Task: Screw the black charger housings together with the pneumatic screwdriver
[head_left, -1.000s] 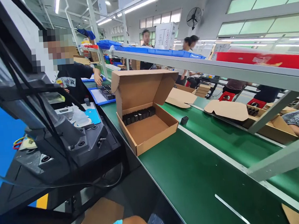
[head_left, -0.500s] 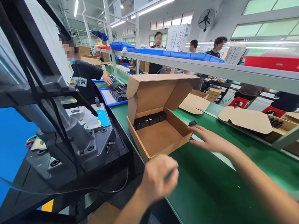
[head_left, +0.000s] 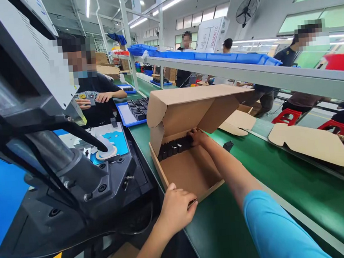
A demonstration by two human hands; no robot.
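Observation:
An open cardboard box (head_left: 189,171) stands on the green work surface (head_left: 269,165), its lid raised at the back. A row of black parts (head_left: 173,147) lines its rear inside wall. My left hand (head_left: 179,207) grips the near edge of the box, fingers over the rim. Reaching into the box, my right hand (head_left: 197,137) rests at the right end of the row with its fingers curled on the black parts; its fingertips are partly hidden. Just right of the box, behind my forearm, lies a single black part (head_left: 228,145).
A grey metal machine (head_left: 86,166) stands at the left. Behind the box is a blue tray (head_left: 125,114) of black parts, with a co-worker (head_left: 98,85) beside it. A shelf (head_left: 244,71) crosses above. Flattened open box flaps (head_left: 308,141) lie at the right.
My right hand has moved from beside the box into its back right corner. My left hand has closed on the front edge. The view has shifted, and the co-worker's hands have drawn together.

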